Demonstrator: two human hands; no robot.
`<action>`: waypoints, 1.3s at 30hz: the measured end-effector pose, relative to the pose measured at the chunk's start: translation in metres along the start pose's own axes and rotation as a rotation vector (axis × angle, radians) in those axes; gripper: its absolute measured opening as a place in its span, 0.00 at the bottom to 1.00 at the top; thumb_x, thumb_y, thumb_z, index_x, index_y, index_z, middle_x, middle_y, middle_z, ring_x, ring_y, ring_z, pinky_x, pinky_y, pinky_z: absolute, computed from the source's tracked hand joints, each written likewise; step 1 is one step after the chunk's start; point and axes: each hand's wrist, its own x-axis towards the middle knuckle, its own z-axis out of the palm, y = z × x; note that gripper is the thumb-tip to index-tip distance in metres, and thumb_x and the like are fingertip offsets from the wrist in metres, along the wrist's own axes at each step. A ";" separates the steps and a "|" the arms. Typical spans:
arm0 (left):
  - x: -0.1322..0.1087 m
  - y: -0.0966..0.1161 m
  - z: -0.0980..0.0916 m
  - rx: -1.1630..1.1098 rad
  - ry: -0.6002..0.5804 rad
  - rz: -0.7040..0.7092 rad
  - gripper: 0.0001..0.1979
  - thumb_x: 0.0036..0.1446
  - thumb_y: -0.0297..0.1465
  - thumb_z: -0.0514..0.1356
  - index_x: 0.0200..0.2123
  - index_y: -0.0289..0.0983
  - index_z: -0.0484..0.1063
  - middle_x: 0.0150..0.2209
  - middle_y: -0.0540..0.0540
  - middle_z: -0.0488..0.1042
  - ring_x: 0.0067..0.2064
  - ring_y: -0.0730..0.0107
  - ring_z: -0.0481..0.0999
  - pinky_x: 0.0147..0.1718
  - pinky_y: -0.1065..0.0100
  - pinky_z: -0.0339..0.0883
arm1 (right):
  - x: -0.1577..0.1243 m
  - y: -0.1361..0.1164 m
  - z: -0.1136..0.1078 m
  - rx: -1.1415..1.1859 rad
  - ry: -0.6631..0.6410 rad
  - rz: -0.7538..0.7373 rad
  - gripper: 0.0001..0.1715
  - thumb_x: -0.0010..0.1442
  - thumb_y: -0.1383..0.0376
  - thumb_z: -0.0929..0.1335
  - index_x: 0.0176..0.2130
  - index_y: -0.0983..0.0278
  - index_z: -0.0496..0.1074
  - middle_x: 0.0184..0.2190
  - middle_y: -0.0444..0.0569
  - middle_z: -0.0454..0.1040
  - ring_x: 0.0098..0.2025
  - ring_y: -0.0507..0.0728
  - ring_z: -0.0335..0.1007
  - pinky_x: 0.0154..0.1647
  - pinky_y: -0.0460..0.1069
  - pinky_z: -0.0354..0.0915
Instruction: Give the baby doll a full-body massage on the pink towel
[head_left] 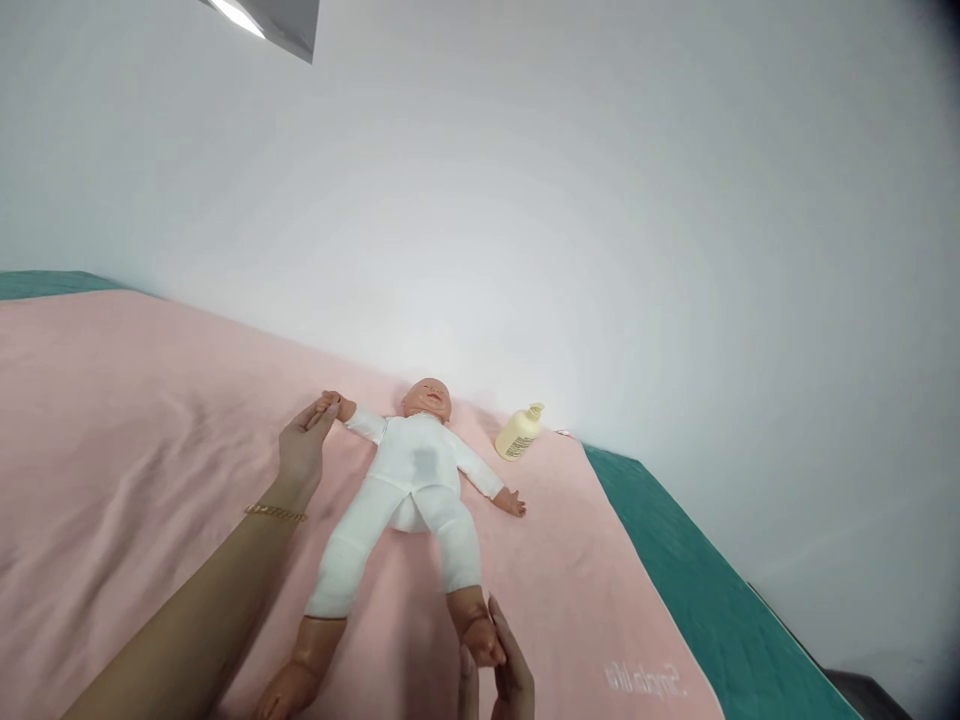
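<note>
A baby doll (415, 465) with a white cloth body lies face up on a pink blanket (187, 400), its arms and legs spread. My left hand (304, 445), with a gold bracelet on the wrist, is closed on the doll's hand at the left, fingers and thumb pinching it. At the bottom, my right hand (514, 675) is round the doll's foot on the right, with the thumb on one side and the fingers on the other. Its lower part is cut off by the frame edge. The doll's other hand and foot lie free.
A pale yellow pump bottle (517, 434) lies tilted on the blanket, right of the doll's head. Beneath the blanket, a green cover (675, 540) shows along the right edge. A white wall (525, 200) stands directly behind the bed.
</note>
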 end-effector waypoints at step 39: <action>-0.026 -0.004 0.008 0.563 -0.664 0.285 0.17 0.45 0.39 0.71 0.41 0.45 0.81 0.45 0.47 0.80 0.51 0.53 0.75 0.56 0.57 0.64 | 0.055 -0.009 0.037 0.090 -0.101 0.055 0.26 0.55 0.53 0.72 0.50 0.64 0.72 0.48 0.58 0.76 0.48 0.65 0.74 0.47 0.56 0.70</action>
